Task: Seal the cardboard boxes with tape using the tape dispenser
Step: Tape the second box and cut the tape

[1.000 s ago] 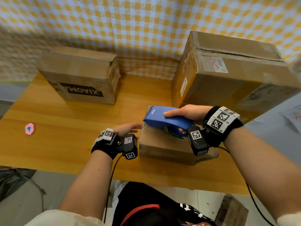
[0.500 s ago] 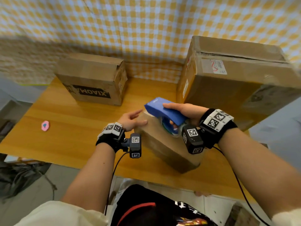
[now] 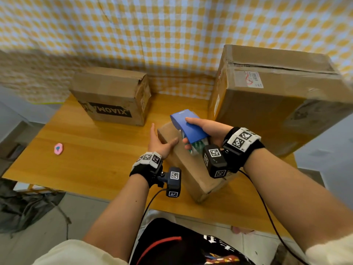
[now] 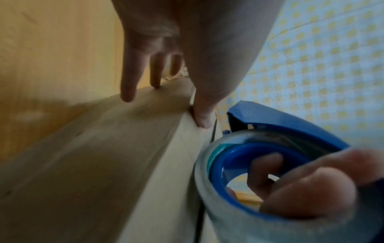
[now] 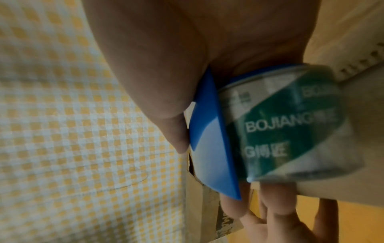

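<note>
Right hand (image 3: 208, 131) grips dispenser (image 3: 188, 125) above small box (image 3: 191, 169); left hand (image 3: 159, 144), fingers straight, steadies box edge. Box likely light, stiff; brace at corner.

Black wristbands (image 3: 145, 170) (coded tags), cream sleeves (image 3: 76, 253).

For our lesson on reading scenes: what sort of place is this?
Probably a makeshift packing station: cardboard boxes on a wooden table, a blue tape dispenser in the right hand, checked cloth backdrop.
</note>
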